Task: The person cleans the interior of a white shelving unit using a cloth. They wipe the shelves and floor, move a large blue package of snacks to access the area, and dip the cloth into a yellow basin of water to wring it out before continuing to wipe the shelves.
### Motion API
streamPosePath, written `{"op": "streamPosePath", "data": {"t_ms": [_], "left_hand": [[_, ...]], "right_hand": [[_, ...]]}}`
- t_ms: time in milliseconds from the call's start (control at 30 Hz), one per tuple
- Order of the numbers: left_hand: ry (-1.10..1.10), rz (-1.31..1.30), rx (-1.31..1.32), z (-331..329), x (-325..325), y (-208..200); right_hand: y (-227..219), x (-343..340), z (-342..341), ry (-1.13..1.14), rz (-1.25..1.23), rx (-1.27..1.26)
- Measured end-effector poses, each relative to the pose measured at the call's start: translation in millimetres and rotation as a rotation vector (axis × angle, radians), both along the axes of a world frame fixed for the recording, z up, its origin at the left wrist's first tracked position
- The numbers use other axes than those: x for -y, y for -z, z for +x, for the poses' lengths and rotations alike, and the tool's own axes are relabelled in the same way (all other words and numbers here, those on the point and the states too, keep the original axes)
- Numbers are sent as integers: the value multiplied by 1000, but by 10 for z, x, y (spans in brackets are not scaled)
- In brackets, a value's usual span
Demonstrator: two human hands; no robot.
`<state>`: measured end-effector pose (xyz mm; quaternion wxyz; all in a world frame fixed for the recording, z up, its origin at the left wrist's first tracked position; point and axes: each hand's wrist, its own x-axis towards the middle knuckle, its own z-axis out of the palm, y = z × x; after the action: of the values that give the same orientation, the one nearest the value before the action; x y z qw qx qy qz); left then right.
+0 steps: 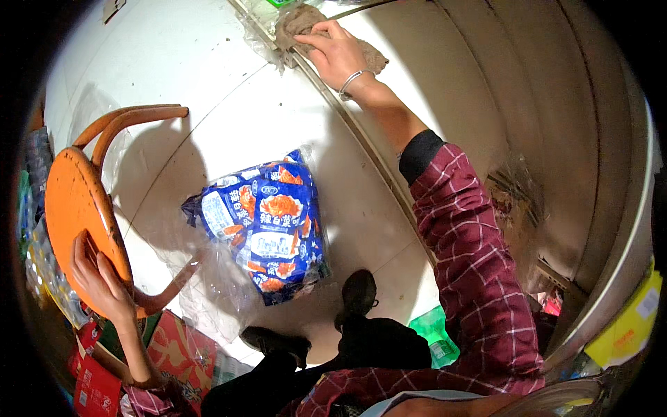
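Observation:
My left hand (104, 281) lies on the round orange stool (83, 215) at the left, its fingers stretched out against the seat. At the top, my right arm reaches far out, and my right hand (337, 55) presses a crumpled brown cloth (368, 57) with bent fingers. The cloth lies over the metal rail (326, 94) along the edge of the white floor. Between my arms, on the floor, sits a plastic package (267, 222) with blue and orange print, apart from both hands.
Transparent plastic wrapping (215, 281) lies beside the package. My dark shoes (358, 292) stand just below it. Red boxes (184, 351) are at the lower left, and a green package (434, 337) lies near my right leg. A pale curved panel (556, 104) rises at the right.

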<state>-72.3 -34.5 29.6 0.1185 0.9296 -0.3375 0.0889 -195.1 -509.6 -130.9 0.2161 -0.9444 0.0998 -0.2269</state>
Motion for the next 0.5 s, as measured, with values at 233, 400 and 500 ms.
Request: {"op": "streamPosePath", "data": {"t_ms": [233, 400, 500], "left_hand": [[23, 6, 59, 22, -12, 40], [69, -29, 53, 62, -56, 77], [82, -2, 98, 112, -79, 54]], "right_hand": [[-250, -393, -1171, 40, 299, -195], [-470, -1027, -2828, 266, 159, -360], [-492, -1365, -3456, 431, 106, -455]]}}
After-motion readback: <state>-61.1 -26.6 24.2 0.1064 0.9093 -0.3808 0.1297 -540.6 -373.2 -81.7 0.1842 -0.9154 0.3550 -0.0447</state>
